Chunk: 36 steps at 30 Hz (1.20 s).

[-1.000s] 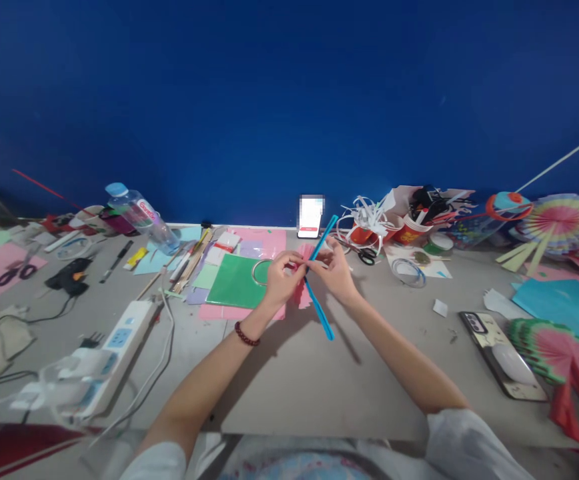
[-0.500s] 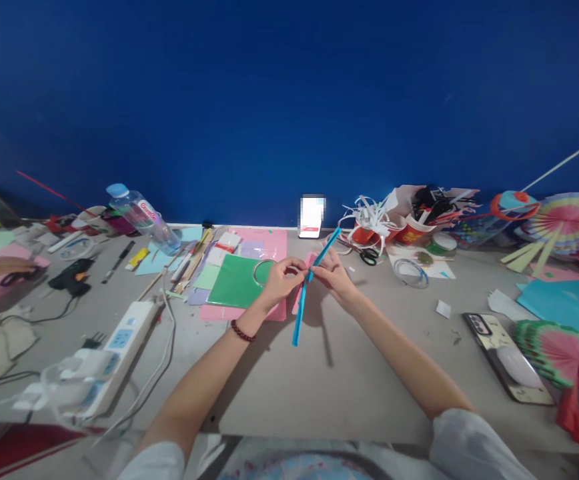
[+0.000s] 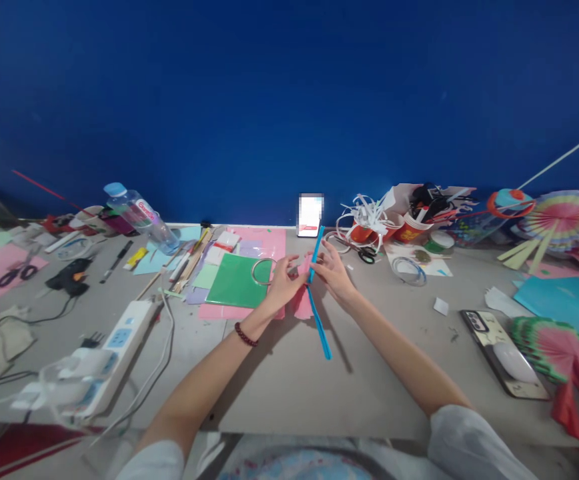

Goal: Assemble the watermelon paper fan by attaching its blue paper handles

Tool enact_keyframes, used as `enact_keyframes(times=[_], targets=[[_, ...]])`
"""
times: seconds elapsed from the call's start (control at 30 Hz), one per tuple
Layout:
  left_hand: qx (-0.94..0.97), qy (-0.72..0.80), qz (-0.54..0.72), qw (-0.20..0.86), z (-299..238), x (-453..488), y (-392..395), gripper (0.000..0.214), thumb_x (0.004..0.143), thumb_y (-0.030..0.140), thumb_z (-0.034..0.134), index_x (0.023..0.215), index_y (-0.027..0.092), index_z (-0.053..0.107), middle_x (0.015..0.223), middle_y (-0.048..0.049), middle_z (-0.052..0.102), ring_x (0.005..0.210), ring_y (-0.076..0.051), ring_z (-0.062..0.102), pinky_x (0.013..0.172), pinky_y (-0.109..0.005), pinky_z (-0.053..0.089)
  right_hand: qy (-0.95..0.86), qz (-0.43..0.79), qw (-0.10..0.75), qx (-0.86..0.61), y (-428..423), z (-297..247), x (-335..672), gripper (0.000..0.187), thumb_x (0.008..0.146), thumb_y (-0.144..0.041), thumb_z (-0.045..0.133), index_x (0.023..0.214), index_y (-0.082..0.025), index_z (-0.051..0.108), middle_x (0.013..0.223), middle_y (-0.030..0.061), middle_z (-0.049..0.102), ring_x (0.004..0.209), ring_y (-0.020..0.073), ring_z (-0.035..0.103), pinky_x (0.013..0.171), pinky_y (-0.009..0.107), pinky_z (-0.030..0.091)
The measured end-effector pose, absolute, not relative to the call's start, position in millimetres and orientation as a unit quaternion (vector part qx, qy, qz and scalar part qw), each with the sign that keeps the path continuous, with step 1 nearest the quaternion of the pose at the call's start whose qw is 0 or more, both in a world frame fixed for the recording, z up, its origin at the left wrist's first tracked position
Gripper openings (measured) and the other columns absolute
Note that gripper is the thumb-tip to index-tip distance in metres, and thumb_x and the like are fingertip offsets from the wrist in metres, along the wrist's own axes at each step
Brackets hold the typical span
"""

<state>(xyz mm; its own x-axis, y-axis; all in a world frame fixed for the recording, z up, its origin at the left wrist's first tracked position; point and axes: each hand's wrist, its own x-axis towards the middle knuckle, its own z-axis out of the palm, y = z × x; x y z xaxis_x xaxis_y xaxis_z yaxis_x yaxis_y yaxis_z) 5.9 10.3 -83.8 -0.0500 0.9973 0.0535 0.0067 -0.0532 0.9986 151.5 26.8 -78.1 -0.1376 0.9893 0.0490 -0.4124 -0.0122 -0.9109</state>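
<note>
Between my two hands, above the middle of the table, is a long thin blue strip [image 3: 321, 330] that looks like folded paper. A piece of pink paper [image 3: 303, 305] hangs beside it, partly hidden by my fingers. My left hand [image 3: 285, 283], with a dark bead bracelet on the wrist, is closed on the pink paper. My right hand [image 3: 333, 275] pinches the blue strip near its middle; its upper end points toward the wall and its lower end toward me. Whether the strip and the pink paper are joined cannot be made out.
Left of my hands lie a green sheet [image 3: 234, 283] with a metal ring [image 3: 253, 272], a bottle [image 3: 144, 217], a glue gun [image 3: 72, 277] and a power strip [image 3: 114, 353]. A lit phone [image 3: 309, 217] leans against the wall. Rightward are scissors [image 3: 367, 255], red cups [image 3: 409, 228] and another phone [image 3: 484, 333].
The blue strip has swung, its lower end moving right and its upper end left. More of the pink paper shows. Another person's hand at the far left has gone from view, leaving scissors on pink paper.
</note>
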Motion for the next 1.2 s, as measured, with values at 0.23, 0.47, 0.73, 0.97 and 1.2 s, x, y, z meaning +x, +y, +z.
enact_keyframes(times=[0.23, 0.47, 0.73, 0.97, 1.2], targets=[[0.429, 0.513, 0.501, 0.550, -74, 9, 6, 0.077, 0.060, 0.033, 0.083, 0.126, 0.022, 0.046, 0.132, -0.0168, 0.045, 0.112, -0.026, 0.055, 0.082, -0.035, 0.052, -0.437, 0.586, 0.587, -0.348, 28, -74, 150, 0.072, 0.065, -0.026, 0.078, 0.127, -0.032, 0.042, 0.100, -0.0004, 0.061, 0.095, 0.0162, 0.060, 0.089, 0.034, 0.049], [0.408, 0.534, 0.462, 0.579, -74, 7, 7, 0.087, 0.057, 0.034, 0.086, 0.132, 0.020, 0.044, 0.126, -0.0183, 0.053, 0.102, -0.025, 0.061, 0.083, -0.036, 0.051, -0.493, 0.527, 0.601, -0.343, 21, -57, 151, 0.071, 0.070, -0.030, 0.075, 0.130, -0.032, 0.039, 0.106, 0.0032, 0.056, 0.103, 0.0188, 0.058, 0.097, 0.038, 0.046], [0.503, 0.425, 0.486, 0.575, -61, 8, 3, 0.053, 0.068, 0.037, 0.076, 0.114, 0.018, 0.059, 0.114, -0.0109, 0.062, 0.103, -0.022, 0.058, 0.075, -0.030, 0.054, -0.517, 0.507, 0.590, -0.357, 17, -50, 149, 0.070, 0.068, -0.033, 0.076, 0.129, -0.033, 0.041, 0.114, 0.0053, 0.049, 0.104, 0.0198, 0.054, 0.091, 0.037, 0.049], [0.542, 0.431, 0.503, 0.518, -52, 0, 6, 0.033, 0.069, 0.039, 0.075, 0.089, 0.018, 0.059, 0.078, 0.0015, 0.057, 0.071, -0.011, 0.052, 0.065, -0.022, 0.045, -0.523, 0.535, 0.571, -0.338, 15, -52, 148, 0.072, 0.066, -0.025, 0.076, 0.128, -0.034, 0.041, 0.115, 0.0047, 0.049, 0.097, 0.0168, 0.056, 0.082, 0.032, 0.051], [0.599, 0.409, 0.468, 0.506, -43, -14, 11, 0.027, 0.066, 0.035, 0.076, 0.081, 0.017, 0.063, 0.076, 0.0015, 0.058, 0.067, -0.011, 0.051, 0.063, -0.022, 0.043, -0.529, 0.541, 0.540, -0.369, 15, -55, 148, 0.078, 0.064, -0.030, 0.078, 0.132, -0.034, 0.040, 0.116, 0.0052, 0.051, 0.087, 0.0155, 0.056, 0.077, 0.032, 0.052]])
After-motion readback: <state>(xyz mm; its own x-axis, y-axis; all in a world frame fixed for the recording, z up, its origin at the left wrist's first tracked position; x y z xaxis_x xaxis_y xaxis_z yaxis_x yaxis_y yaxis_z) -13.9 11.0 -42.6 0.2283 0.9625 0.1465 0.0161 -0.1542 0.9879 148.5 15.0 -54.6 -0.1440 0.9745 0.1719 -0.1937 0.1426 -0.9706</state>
